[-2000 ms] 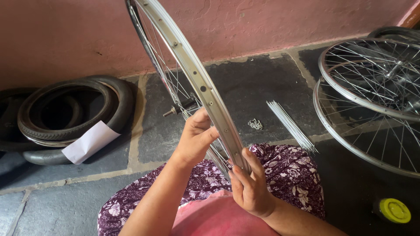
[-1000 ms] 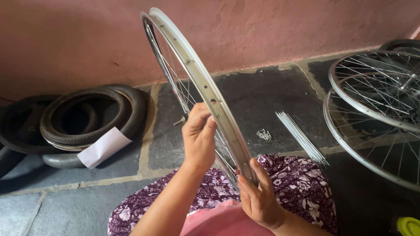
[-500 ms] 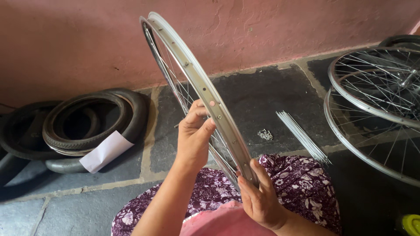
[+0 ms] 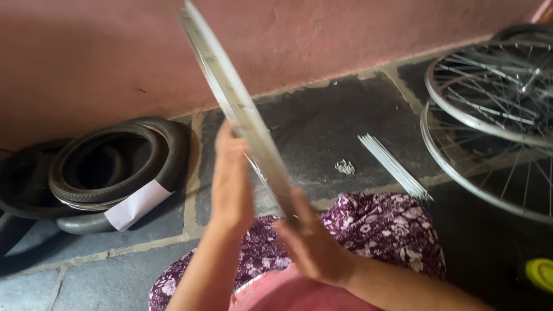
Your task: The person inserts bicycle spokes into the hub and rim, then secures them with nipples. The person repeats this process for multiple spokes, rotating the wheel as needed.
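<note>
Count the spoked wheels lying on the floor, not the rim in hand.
2. Both lie at the right, stacked: the upper wheel overlaps the lower wheel. The frame edge cuts both off, so more may be hidden.

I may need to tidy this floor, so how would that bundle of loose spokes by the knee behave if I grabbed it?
The spokes look thin and straight, so probably light and springy. Lying loose and unbound on the stone floor, they would likely scatter or roll. The smooth metal may slip through fingers.
</note>
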`<state>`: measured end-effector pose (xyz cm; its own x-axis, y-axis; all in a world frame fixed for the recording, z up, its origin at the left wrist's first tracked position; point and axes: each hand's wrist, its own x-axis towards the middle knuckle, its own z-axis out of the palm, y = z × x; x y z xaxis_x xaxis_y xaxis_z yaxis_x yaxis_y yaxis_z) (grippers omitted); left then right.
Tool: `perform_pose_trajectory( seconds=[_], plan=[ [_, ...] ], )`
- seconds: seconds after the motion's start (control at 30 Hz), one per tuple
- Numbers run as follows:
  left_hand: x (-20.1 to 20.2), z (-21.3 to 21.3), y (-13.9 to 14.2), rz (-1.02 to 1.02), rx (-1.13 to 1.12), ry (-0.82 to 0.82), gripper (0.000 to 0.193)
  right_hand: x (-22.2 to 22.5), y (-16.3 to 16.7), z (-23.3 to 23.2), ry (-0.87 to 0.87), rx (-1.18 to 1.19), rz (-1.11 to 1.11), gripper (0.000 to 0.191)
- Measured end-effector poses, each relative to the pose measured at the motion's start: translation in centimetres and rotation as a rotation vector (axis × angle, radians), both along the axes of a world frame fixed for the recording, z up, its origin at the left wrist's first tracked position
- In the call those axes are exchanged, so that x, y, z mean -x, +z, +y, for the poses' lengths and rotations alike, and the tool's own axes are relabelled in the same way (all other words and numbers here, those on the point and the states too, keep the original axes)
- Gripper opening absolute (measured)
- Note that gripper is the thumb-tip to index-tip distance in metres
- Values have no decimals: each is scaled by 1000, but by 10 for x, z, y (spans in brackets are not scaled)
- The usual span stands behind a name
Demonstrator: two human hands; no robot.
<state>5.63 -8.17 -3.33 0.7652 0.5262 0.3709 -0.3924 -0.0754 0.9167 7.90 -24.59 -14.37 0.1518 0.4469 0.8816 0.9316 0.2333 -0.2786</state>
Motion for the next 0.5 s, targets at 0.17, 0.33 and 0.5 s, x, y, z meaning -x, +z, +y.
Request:
perform_pose_trajectory(
  seconds=[0.17,0.33,0.5],
  plan=[
    [49,32,35,-119,-166,71,51,11,22,-2,292,132,-171,56],
    [73,54,38,19,-191,224,64,-6,-4,12,329,474,381,30],
    [97,56,3,-80,-319,248,67,-49,-60,16,39,438,51,23]
  ],
)
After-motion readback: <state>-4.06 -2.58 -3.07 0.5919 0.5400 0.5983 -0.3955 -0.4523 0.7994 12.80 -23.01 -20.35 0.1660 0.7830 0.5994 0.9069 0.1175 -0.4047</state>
